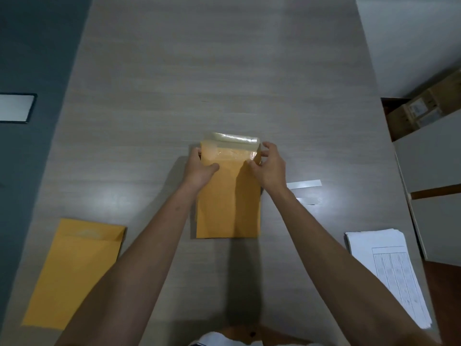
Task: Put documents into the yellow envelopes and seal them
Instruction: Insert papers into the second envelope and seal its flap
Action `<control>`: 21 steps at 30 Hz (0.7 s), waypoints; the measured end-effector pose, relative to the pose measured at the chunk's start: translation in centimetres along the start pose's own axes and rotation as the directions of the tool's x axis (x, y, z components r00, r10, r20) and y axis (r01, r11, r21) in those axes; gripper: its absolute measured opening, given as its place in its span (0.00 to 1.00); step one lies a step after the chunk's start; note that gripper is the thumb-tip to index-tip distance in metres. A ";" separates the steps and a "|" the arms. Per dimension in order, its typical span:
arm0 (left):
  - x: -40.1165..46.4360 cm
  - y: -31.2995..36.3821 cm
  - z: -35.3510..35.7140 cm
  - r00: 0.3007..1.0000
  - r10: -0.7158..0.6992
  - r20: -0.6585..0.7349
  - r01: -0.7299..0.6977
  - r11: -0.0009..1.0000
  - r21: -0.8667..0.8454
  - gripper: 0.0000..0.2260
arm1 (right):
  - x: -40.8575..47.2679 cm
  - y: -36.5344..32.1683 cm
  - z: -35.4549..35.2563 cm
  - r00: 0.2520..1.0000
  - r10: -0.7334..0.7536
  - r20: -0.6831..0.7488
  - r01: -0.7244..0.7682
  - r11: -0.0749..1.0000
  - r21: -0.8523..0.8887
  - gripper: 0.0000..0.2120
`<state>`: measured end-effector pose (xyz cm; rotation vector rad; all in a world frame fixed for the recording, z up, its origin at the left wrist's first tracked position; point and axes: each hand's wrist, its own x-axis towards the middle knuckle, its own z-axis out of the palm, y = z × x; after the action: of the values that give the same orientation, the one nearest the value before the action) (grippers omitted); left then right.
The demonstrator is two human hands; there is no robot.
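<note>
- Left hand gripping the left edge of the envelope near its top, thumb lying flat on the front, fingers curled round behind.
- Right hand pinching the right edge of the same envelope near the top, thumb and forefinger closed on the corner, remaining fingers arched above it.
- Envelope yellow, upright between both hands at the middle of the surface, lower edge toward the body; whether lifted or lying flat cannot be told.
- Flap at the far end, shiny with a clear glossy band, partly folded over the front; sealed or not cannot be told.
- Just right of the right wrist, two pale strips lying on the surface, one nearer than the other.
- Farther right, near the surface's edge, a stack of white papers printed with a ruled table.
- At the near left, well apart from the hands, a second envelope, yellow, lying flat with flap at the far end.
- Beyond the right edge, cardboard boxes on the floor.
- Beyond the left edge, a white panel in a dark frame.
</note>
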<state>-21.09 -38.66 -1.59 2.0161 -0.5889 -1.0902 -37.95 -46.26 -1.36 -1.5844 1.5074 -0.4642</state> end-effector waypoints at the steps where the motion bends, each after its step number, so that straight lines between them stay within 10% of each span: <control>1: 0.2 -0.2 -0.2 1.000 0.018 0.022 -0.018 0.999 -0.034 0.20 | 0.4 -0.3 -0.1 1.000 0.024 0.007 -0.024 1.000 0.006 0.31; 5: 0.8 -0.7 -1.2 0.988 0.097 0.123 -0.084 0.991 -0.105 0.36 | 1.5 -0.4 -0.4 0.998 0.039 0.044 -0.039 0.999 -0.017 0.33; 21: 3.4 -0.9 -1.8 0.883 0.459 0.094 -0.447 0.763 0.467 0.19 | 2.5 -0.8 -0.1 0.999 -0.012 0.043 0.012 1.000 -0.002 0.18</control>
<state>-17.68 -39.74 -3.40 2.1135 -1.3664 -0.6555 -37.09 -48.74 -1.43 -1.5967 1.4669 -0.4325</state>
